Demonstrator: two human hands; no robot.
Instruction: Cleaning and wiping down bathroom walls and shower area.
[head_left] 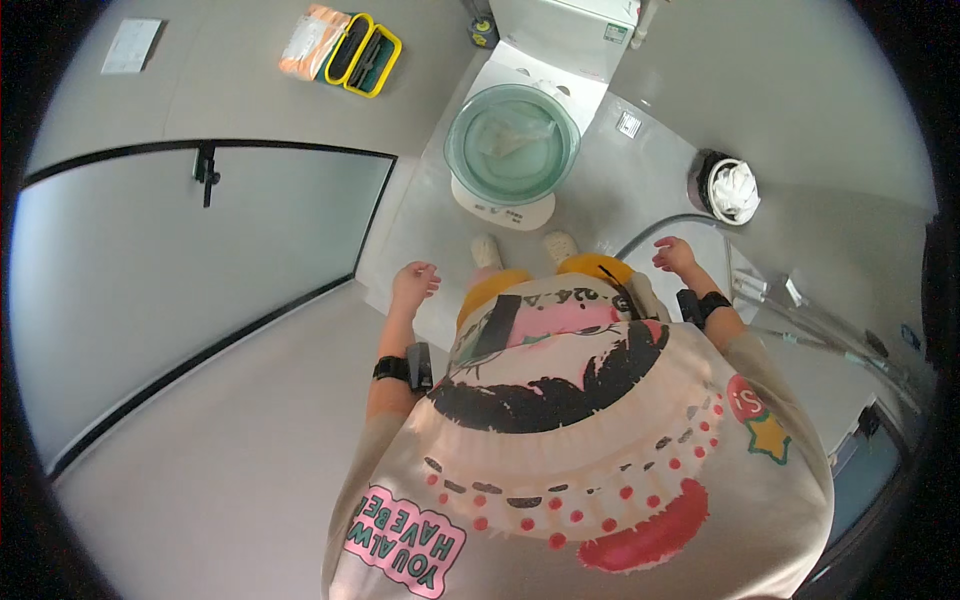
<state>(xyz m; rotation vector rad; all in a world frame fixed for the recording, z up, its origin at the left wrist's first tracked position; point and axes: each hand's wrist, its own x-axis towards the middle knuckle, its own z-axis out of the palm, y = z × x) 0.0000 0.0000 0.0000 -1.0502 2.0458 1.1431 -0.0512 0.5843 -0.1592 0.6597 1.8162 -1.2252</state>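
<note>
My left hand (415,284) hangs beside my body, near the frosted glass door; its fingers are loosely bent and apart, with nothing in them. On the other side, my right hand (674,255) is also free, fingers slightly curled and spread, near a curved grey rim. Ahead of my feet, a translucent green basin (456,150) rests on top of the white toilet (552,62). Something pale lies in the basin, too unclear to name. Neither hand touches the basin. A black device is strapped to each of my wrists.
To the left stands a frosted glass door (200,260) with a black frame and handle. A trash bin (712,190) with white paper stands at right. On the far-left wall hang a yellow-rimmed case (366,58) and an orange-white packet (312,42). A toilet brush holder (482,32) is beside the toilet.
</note>
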